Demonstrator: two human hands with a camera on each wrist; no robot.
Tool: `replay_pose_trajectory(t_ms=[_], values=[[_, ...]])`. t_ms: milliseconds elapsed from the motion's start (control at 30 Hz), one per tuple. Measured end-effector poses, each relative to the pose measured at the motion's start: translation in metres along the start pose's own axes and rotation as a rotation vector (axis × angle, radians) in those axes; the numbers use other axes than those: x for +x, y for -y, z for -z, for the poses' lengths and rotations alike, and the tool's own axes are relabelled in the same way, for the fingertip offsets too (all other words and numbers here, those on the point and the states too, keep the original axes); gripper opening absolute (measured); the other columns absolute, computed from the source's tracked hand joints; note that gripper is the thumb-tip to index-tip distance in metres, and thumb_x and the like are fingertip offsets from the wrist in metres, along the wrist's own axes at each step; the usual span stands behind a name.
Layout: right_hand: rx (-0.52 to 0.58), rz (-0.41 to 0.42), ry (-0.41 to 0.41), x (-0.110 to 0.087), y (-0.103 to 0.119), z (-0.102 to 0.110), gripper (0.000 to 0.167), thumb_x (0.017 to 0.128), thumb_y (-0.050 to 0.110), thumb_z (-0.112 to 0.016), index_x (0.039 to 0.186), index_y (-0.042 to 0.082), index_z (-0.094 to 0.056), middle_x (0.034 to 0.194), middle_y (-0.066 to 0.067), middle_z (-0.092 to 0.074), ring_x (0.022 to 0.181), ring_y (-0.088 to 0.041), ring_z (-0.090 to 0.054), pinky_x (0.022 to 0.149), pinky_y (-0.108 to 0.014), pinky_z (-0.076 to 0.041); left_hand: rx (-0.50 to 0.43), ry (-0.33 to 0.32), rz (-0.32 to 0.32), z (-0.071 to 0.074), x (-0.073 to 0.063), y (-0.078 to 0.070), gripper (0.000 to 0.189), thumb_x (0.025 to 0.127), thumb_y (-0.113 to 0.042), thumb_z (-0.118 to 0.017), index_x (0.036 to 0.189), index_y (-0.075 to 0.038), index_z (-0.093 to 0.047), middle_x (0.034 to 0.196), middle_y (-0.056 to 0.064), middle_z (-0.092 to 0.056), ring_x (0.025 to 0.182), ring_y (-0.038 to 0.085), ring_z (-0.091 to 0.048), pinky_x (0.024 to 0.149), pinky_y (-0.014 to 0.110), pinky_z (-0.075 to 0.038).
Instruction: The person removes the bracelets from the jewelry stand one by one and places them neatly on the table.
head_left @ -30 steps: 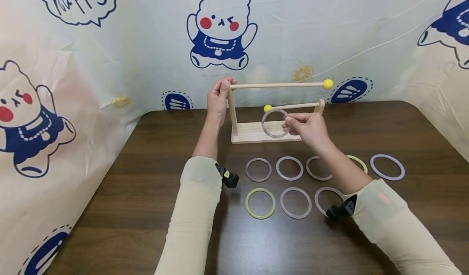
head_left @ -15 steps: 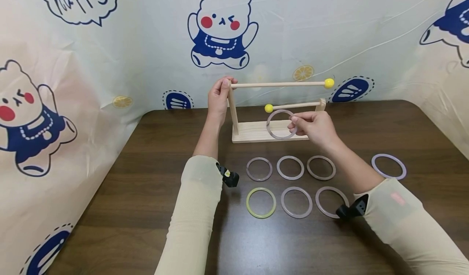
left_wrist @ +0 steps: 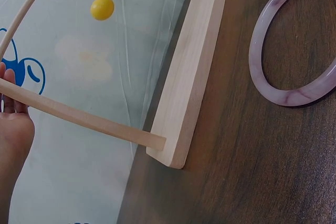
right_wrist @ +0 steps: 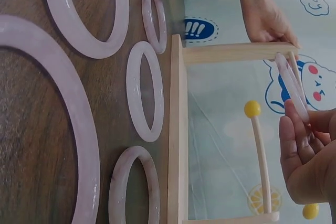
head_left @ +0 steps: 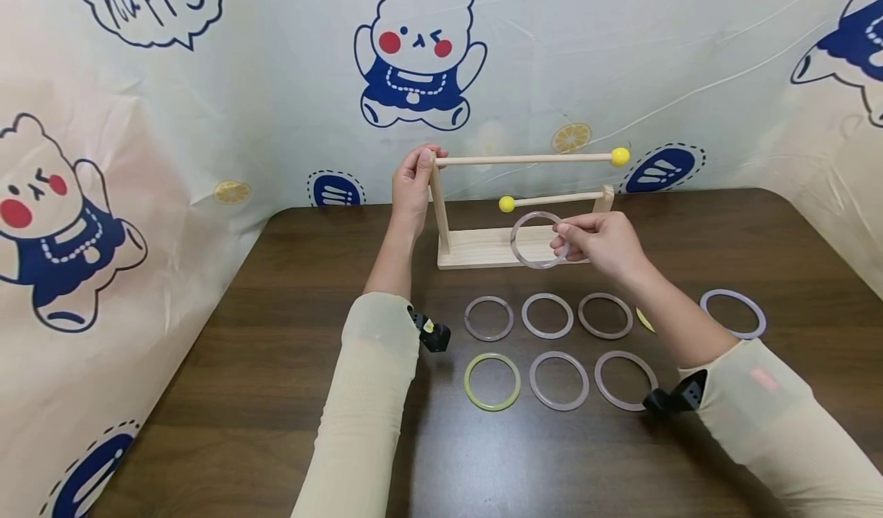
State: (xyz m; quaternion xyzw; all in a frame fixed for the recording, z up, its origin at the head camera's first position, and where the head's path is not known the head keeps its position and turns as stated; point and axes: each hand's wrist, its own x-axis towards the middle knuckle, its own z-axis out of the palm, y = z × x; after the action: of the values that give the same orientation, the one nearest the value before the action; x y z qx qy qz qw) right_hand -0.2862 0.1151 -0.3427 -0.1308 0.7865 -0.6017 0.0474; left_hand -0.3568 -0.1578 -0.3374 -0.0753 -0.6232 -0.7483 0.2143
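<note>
My left hand [head_left: 412, 185] grips the top of the left post of a wooden bangle rack [head_left: 476, 251], thumb in front and fingers behind. Two bare rods run along the rack: a long upper rod [head_left: 527, 160] and a shorter lower rod [head_left: 559, 198], each tipped with a yellow ball. In front of the rack, my right hand [head_left: 602, 248] pinches a pale purple translucent bangle [head_left: 513, 242] by its right side. That bangle [right_wrist: 292, 86] hangs in the air, just below the lower rod's ball in the head view and around neither rod.
Two rows of bangles lie in front of the rack, among them a yellow-green bangle [head_left: 467, 382] and a lavender bangle [head_left: 757, 320]. My right forearm partly covers a yellow bangle [head_left: 645, 319]. A patterned cloth [head_left: 290, 104] hangs behind the brown table [head_left: 276, 395].
My right hand has moved right and slightly down with the bangle, away from the lower rod's yellow ball. The left hand keeps its hold on the rack.
</note>
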Motion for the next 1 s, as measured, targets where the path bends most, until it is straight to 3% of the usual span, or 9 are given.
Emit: replay_pose_trajectory(t_ms=[167,400,1000], values=[[-0.044,-0.002,-0.001,-0.002,0.001,0.003,0.027,0.093,0.006,-0.054,0.106,-0.017,-0.059,0.065,0.007,-0.066,0.057,-0.002,-0.062,0.058,-0.024,-0.052,-0.004,-0.001,0.016,-0.001,0.000,-0.001,0.026,0.095,-0.022,-0.050,0.103,-0.002,-0.064,0.090,-0.002,-0.066,0.094,0.020,-0.057,0.087,0.026,-0.041],[-0.113,-0.008,0.015,-0.005,0.005,0.007,0.027,0.093,0.008,-0.055,0.105,-0.016,-0.061,0.071,-0.004,-0.068,0.057,-0.003,-0.060,0.057,-0.022,-0.051,0.007,0.005,-0.005,-0.001,0.001,0.001,0.031,0.096,-0.022,-0.049,0.107,0.005,-0.060,0.088,-0.005,-0.065,0.105,0.038,-0.050,0.087,0.026,-0.040],[-0.076,-0.009,0.021,-0.013,0.005,0.010,0.027,0.092,0.006,-0.054,0.105,-0.017,-0.060,0.069,-0.004,-0.067,0.056,-0.006,-0.061,0.058,-0.028,-0.053,-0.003,0.015,-0.022,0.000,0.000,0.001,0.030,0.096,-0.021,-0.049,0.107,0.005,-0.061,0.088,-0.006,-0.065,0.106,0.042,-0.047,0.088,0.027,-0.040]])
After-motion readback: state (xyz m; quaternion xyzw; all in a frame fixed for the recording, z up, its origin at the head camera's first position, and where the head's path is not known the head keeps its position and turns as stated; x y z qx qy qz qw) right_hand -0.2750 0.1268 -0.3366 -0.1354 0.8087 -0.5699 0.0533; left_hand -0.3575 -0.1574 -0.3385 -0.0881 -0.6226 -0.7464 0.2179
